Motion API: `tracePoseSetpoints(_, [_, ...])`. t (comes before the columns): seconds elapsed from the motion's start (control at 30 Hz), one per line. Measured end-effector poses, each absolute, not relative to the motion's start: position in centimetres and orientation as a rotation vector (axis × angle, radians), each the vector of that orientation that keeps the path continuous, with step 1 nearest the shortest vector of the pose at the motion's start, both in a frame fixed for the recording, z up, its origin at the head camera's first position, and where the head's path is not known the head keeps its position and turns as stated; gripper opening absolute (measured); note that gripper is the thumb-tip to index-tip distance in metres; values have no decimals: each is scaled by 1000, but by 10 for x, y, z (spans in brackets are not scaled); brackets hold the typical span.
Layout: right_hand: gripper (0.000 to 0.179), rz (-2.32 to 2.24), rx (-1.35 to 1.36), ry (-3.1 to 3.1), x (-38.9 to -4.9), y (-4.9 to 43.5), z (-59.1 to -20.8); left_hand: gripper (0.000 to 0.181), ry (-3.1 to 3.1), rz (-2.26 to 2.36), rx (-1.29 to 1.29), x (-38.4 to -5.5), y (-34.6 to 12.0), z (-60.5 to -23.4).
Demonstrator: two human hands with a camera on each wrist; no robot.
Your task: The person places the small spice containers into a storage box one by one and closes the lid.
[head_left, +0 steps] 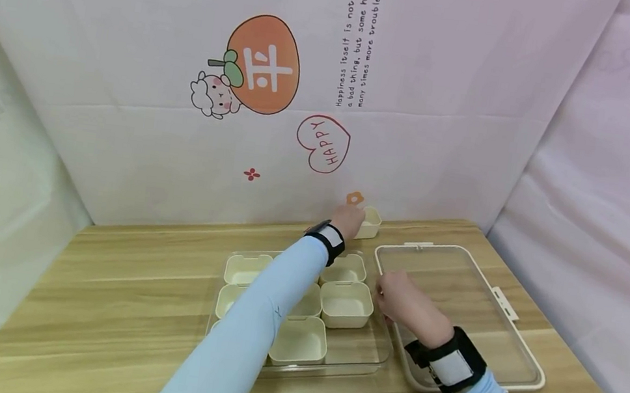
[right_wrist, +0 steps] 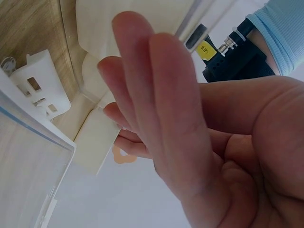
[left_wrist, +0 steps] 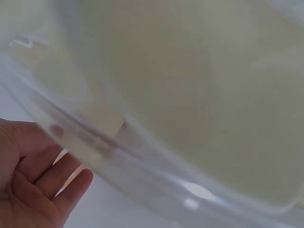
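My left hand (head_left: 347, 220) reaches to the back of the table and grips the left side of a small cream box (head_left: 370, 224) by the back wall. In the right wrist view, its fingertips (right_wrist: 133, 145) meet that box's edge (right_wrist: 92, 137). A clear tray (head_left: 329, 367) under my left arm holds several cream boxes (head_left: 346, 304), some hidden by the sleeve. My right hand (head_left: 410, 305) hovers between the tray's right side and the lid, its fingers loosely extended with nothing in them (right_wrist: 166, 95).
A clear lid (head_left: 455, 305) with a cream rim and side clips (head_left: 505, 304) lies to the right of the tray. Behind the wooden table (head_left: 101, 301) rises a printed white cloth (head_left: 119, 153), with more white cloth at both sides.
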State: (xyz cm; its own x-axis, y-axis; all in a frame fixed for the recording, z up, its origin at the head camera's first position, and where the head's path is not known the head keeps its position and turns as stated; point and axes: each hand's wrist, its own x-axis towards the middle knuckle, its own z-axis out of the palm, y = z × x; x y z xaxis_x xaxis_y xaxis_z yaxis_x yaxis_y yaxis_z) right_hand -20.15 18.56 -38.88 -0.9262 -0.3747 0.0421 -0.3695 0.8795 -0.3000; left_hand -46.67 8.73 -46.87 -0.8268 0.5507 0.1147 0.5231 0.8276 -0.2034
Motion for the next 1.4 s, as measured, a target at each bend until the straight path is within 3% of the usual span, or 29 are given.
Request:
tracePoseSetpoints(0.17, [21,-466,-608,3039,-201,186,-389,18,-2962,220,-821,-394,73,-403])
tracePoseSetpoints(0.3, [21,-447,-626,3047,-201,186,-389,23,-2916,189,-840,-353,62,-374])
tracePoseSetpoints(0.53, [24,-436,-641,3051,-202,186,-390,21,-2946,208,-792,-371,66,-388])
tracePoseSetpoints(1.4, [23,-500,-613,3025,-204,186,-390,21,-2786,202,-753,-352,37,-376])
